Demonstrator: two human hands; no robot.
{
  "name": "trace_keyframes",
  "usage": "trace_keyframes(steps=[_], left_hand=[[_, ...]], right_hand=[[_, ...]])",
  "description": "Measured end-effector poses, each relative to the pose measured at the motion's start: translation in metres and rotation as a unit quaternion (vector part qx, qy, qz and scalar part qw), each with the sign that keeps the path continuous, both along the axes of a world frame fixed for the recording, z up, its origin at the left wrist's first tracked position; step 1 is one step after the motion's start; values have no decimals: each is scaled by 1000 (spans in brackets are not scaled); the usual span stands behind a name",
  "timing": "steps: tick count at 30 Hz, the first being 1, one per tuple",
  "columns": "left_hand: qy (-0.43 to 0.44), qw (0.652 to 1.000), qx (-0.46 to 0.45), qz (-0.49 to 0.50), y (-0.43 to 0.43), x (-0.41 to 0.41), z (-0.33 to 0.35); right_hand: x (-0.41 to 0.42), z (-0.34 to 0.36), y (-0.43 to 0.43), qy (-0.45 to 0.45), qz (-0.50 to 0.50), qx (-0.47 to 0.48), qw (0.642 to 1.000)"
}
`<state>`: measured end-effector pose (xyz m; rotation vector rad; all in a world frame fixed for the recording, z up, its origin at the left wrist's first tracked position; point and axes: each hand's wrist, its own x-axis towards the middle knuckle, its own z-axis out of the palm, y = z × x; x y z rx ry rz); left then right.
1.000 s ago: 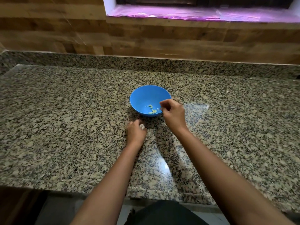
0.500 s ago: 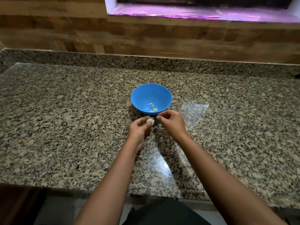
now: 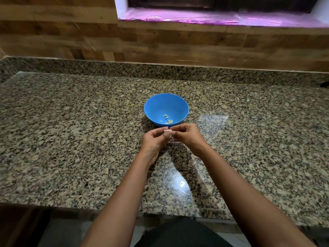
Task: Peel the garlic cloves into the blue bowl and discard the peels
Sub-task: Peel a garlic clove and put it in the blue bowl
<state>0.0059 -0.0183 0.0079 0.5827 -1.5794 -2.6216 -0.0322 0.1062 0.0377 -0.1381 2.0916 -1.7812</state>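
Observation:
A blue bowl [image 3: 166, 109] stands on the granite counter [image 3: 71, 139], with several peeled garlic cloves [image 3: 167, 120] lying in its bottom. Just in front of the bowl, my left hand [image 3: 154, 140] holds a pale piece of garlic [image 3: 167, 134] between thumb and fingers. My right hand [image 3: 187, 136] meets it from the right, its fingertips pinching the top of the same garlic. Both hands hover a little above the counter. Most of the garlic is hidden by my fingers.
A raised granite lip and a wood-panelled wall [image 3: 160, 41] run along the back. A window sill [image 3: 213, 18] with purple-lit plastic film sits above. The counter's front edge [image 3: 160, 207] lies close to my body.
My left hand lifted the garlic off the counter. My right hand drew back from the bowl's rim and came to the garlic, and both hands now hold it together.

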Motion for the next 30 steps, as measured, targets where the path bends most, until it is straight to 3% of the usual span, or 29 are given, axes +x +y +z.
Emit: trace_keyframes(steps=[3, 6, 15, 22, 24, 26, 28, 30], left_hand=[[0, 1000, 8, 1, -2, -1, 0], [-2, 1000, -2, -25, -5, 1, 3], [-10, 997, -46, -61, -15, 2, 2], [-13, 997, -54, -60, -12, 5, 1], [-15, 996, -59, -67, -12, 4, 4], [-17, 995, -64, -77, -11, 3, 7], [-28, 996, -42, -74, -12, 3, 6], [-44, 997, -5, -65, -14, 5, 3]], right_hand=[[1, 0, 0, 10, 13, 7, 1000], [0, 0, -1, 55, 19, 77, 995], [8, -5, -9, 239, 42, 259, 935], [13, -10, -11, 279, 22, 272, 921], [12, -10, -11, 271, 12, 264, 925], [10, -10, -9, 212, -17, 218, 952], [9, -9, -4, 94, -55, 95, 989], [9, -8, 4, 6, -85, -3, 996]])
